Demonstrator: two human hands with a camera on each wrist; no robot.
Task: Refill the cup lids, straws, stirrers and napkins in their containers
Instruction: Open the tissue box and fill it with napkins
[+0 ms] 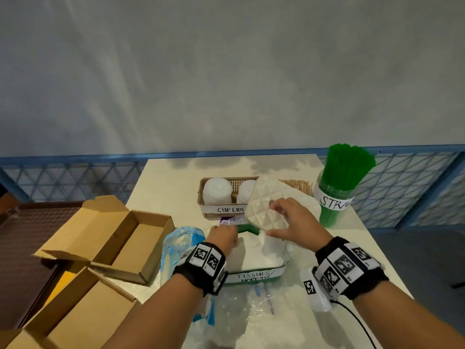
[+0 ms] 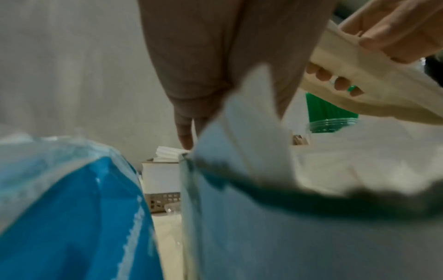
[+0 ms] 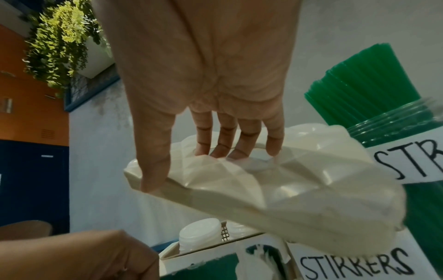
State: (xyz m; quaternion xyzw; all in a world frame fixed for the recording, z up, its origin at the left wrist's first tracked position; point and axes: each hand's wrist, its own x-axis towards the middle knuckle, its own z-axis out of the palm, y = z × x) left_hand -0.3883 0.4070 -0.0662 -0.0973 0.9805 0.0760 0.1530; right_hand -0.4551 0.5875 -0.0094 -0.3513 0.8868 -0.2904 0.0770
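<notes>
We are on the napkin step. Our right hand (image 1: 293, 220) holds the cream faceted lid (image 1: 266, 205) of the napkin box (image 1: 254, 272), thumb on its near edge and fingers curled through the slot on top, tilted and raised above the box's far end. The box, labelled for tissues and napkins, sits open at the front of the bench (image 1: 163, 187) with white napkins (image 1: 264, 250) heaped inside up to the rim. Our left hand (image 1: 222, 235) reaches down at the box's left far corner, fingers pointing down against the napkins; whether they pinch anything we cannot tell. The blue tissue pack (image 1: 176, 245) lies just left of the box. Behind stand the cup lids (image 1: 217, 190) in their basket, the stirrers (image 1: 299, 185) and the green straws (image 1: 348, 162) in their jar, all looking stocked. We judge the refill close to done: next we should tuck the pile flat, clear the left hand, then lower the lid level onto the rim. Loose napkin edges could catch under it.
</notes>
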